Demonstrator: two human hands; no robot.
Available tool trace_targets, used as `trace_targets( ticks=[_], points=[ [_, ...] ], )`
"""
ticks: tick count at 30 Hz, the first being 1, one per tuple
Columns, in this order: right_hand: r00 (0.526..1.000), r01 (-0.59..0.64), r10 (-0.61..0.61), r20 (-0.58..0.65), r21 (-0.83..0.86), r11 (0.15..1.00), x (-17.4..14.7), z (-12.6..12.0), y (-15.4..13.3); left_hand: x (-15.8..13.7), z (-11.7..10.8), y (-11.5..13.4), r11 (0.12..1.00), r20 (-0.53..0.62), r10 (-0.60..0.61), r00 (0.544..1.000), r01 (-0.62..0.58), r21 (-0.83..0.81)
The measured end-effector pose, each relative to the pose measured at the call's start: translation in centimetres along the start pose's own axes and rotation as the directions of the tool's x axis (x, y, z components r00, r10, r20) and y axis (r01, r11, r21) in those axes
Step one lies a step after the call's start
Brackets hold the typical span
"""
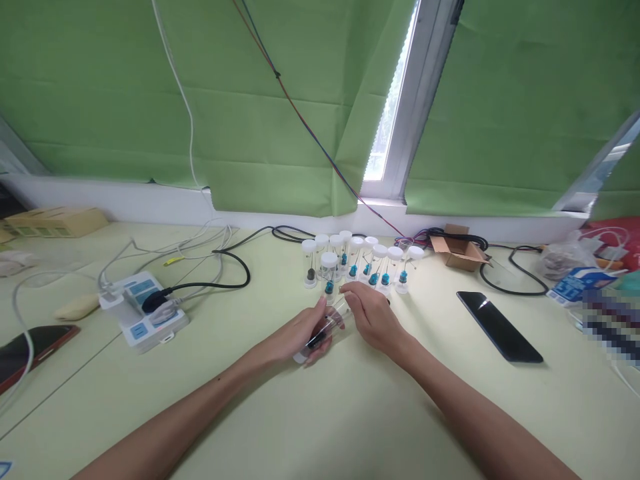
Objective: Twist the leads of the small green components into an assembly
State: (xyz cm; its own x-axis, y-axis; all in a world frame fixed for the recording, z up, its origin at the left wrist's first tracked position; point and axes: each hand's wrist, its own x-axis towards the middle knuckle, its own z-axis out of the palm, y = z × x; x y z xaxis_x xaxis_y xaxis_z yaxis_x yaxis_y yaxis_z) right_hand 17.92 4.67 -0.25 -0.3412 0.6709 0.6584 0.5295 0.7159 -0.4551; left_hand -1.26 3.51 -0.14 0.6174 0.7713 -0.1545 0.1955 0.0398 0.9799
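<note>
The person's left hand point(307, 333) is wrapped round a clear tube point(334, 321), with the thumb along the near side and the fingers curled beneath. The tube lies aslant just above the table point(340, 413), its lower end toward the wrist and its upper end toward the other hand; this tilt seems to suit two-handed handling, the left hand steadying it. Inside, near the lower end, is a dark piece point(316, 340), too unclear to name. The right hand point(375, 313) is curled at the tube's upper end, thumb and fingertips drawn together; whether they pinch the rim or something small cannot be told.

Just beyond the hands stands a close cluster of clear vials point(354, 257) with white caps, most showing a blue piece on a thin stem, one a darker piece. They stand upright, cap uppermost, probably so that they stay steady and within easy reach.

Farther right, a black phone point(500, 327) lies flat, well apart from the work. Behind it sits an open cardboard box point(457, 253). On the left, a white power strip point(145, 313) holds plugs, its cables trailing toward the wall, perhaps to leave the working space free.
</note>
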Motion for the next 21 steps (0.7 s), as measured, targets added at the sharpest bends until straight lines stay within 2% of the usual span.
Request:
trace_targets(
  ticks=[7, 12, 17, 21],
  points=[
    [0.999, 0.02, -0.018, 0.032, -0.061, 0.998, -0.2, -0.4, -0.7, -0.3, 0.7, 0.6, 0.997, -0.037, 0.027, 0.999, -0.024, 0.073],
    [0.997, 0.03, -0.015, 0.074, -0.201, 0.979, -0.1, -0.2, -1.0, 0.0, 1.2, 0.1, 0.987, -0.115, 0.057, 0.992, -0.039, 0.153],
    [1.0, 0.016, -0.012, 0.013, -0.341, 0.94, -0.1, 1.1, -1.3, 0.1, 1.9, 0.0, 0.98, -0.209, 0.095, 0.973, -0.054, 0.191],
    [0.998, -0.018, -0.002, -0.055, -0.369, 0.929, -0.3, 2.0, -1.3, 0.0, 2.3, 0.1, 0.98, -0.262, 0.101, 0.96, -0.05, 0.195]
  ],
)
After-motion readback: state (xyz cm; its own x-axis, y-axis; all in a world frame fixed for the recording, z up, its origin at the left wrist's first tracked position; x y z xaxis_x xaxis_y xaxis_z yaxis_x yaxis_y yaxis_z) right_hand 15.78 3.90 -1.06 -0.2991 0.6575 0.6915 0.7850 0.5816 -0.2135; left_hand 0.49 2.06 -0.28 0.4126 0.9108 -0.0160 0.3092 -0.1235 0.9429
